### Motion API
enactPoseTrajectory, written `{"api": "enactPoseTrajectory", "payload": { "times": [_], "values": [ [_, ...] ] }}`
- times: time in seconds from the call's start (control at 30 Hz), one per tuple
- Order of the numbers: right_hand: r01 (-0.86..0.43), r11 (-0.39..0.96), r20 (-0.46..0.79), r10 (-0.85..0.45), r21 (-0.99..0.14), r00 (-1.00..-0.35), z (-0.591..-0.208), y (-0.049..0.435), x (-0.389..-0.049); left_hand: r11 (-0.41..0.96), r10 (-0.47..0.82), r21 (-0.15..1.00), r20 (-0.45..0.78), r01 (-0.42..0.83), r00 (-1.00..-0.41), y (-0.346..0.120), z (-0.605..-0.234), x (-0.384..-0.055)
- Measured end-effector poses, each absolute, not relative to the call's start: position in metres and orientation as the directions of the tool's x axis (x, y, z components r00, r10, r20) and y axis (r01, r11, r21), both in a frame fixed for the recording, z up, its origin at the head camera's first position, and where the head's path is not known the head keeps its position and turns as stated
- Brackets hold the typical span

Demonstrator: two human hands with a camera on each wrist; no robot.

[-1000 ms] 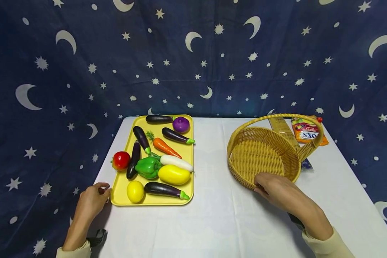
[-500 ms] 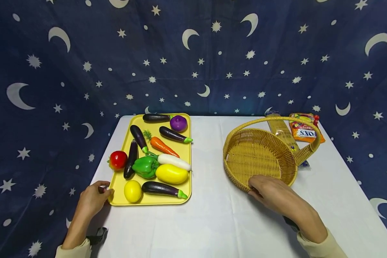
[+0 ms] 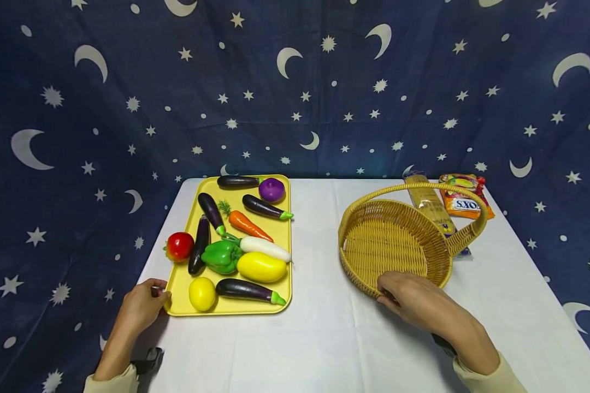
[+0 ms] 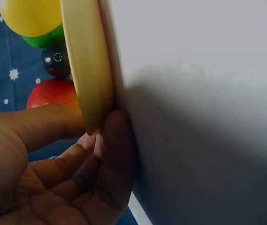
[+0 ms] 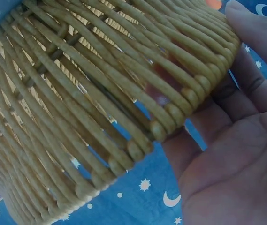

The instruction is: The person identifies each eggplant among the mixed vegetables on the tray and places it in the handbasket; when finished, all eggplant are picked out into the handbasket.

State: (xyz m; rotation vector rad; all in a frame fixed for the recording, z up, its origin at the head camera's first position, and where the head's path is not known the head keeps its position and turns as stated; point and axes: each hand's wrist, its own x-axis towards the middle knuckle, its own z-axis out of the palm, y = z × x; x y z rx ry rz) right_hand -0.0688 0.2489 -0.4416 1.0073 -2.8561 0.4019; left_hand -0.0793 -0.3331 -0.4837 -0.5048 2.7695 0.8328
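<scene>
**Held by the Edges**

We see the left hand (image 3: 140, 303) at the near left corner of the yellow tray (image 3: 282, 230), its grip a pinch: the left wrist view has the thumb on the inner side of the rim and the fingers bent round outside. That corner is bare, which we take to be why it suits a hold; nothing there would be squashed or nudged.

The tray lies on the left of the white table (image 3: 319, 311). On it, five eggplants (image 3: 246, 290) sit towards the edges, while the carrot (image 3: 249, 225), white radish (image 3: 264, 248), green pepper (image 3: 222, 256) and yellow mango (image 3: 261, 267) gather nearer the middle. The lemon (image 3: 202, 293) is just beside the nearest eggplant, the purple onion (image 3: 272, 190) at the far end. The tomato (image 3: 179, 246) overlaps the left rim; we cannot tell what supports it.

To the right, the right hand (image 3: 413, 300) grips the wicker basket (image 3: 383, 240) by its near rim, fingers inside the wall, thumb outside. We judge the rim handier than the arching handle (image 3: 464, 238) for steadying it. Behind the basket lie a long packet (image 3: 430, 204) and a red-and-orange packet (image 3: 464, 207), perhaps set there to be out of the way.
</scene>
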Motion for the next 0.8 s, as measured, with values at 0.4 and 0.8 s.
{"api": "enactPoseTrajectory", "payload": {
  "times": [0.4, 0.8],
  "values": [
    [-0.628, 0.770, 0.313, -0.573, -0.112, -0.758, -0.435, 0.247, -0.068, 0.770, -0.272, 0.497, -0.313, -0.401, -0.910, -0.330, -0.479, -0.082],
    [-0.733, 0.663, 0.535, -0.567, -0.155, -0.626, -0.421, 0.171, -0.056, 0.779, -0.265, 0.511, -0.255, -0.363, -0.930, -0.330, -0.476, -0.075]
  ]
}}
